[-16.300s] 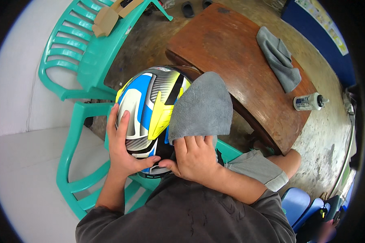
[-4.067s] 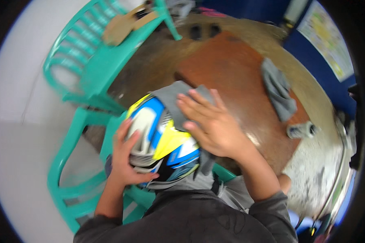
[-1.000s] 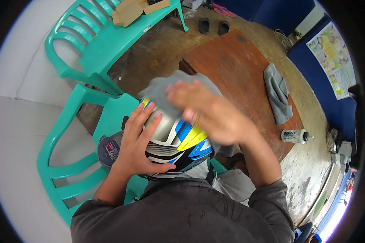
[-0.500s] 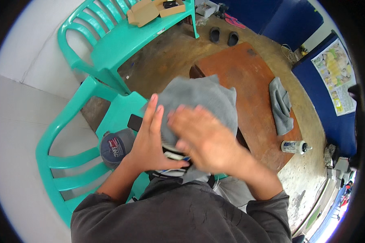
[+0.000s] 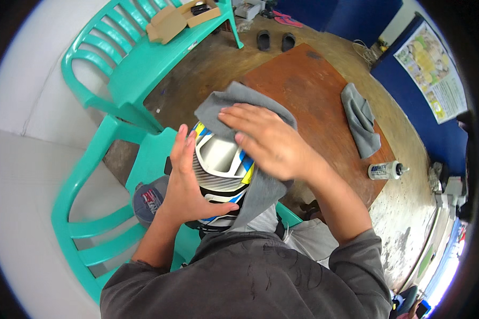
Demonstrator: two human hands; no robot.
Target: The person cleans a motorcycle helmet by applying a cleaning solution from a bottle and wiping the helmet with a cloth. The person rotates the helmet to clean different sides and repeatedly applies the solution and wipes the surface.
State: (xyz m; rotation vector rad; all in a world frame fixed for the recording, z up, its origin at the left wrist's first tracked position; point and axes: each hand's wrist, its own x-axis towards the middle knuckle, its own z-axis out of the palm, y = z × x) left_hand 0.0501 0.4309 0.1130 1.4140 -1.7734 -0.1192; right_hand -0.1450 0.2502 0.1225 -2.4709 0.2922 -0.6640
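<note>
In my lap sits a rounded helmet [image 5: 218,159] in white, grey, blue and yellow, its far and right sides covered by a grey cloth [image 5: 234,98]. My left hand [image 5: 183,183] grips its left side, thumb near the lower edge and fingers reaching up. On top, my right hand [image 5: 266,141] holds the cloth against the shell, its fingers stretched together across the fabric. One end of the cloth hangs down the right side toward my shirt.
Ahead on the right stands a brown wooden table [image 5: 303,80] with a second grey cloth [image 5: 361,121] and a white bottle [image 5: 384,170]. Green plastic chairs [image 5: 85,212] line the left, one holding a cap [image 5: 150,202], another an open cardboard box [image 5: 167,24]. Dark slippers [image 5: 263,40] lie beyond.
The cloth, which covered most of the helmet, has been drawn back toward the far right, baring its front. My right hand has moved up and slightly right; my left still grips the side.
</note>
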